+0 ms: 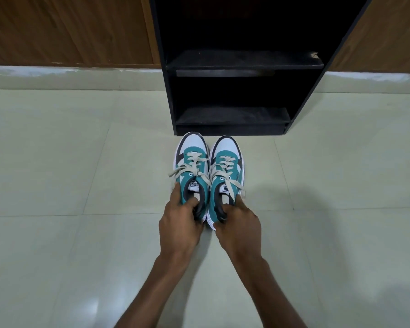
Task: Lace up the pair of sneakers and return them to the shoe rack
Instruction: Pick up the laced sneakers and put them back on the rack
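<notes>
Two teal-white sneakers on floor [81, 162], side by side, toes toward 12 o'clock, just before black shoe rack [234, 65]. Left sneaker [192, 171] heel gripped by left hand [179, 221]; right sneaker [225, 176] heel by right hand [238, 227]. Fingertips hidden inside collars. Rack: two shelves visible, top cut off.

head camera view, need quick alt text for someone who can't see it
Two hands grip the heels of a pair of teal and white sneakers on a pale tiled floor: the left hand holds the left sneaker, the right hand the right sneaker. Both are laced, toes facing an empty black shoe rack.
</notes>
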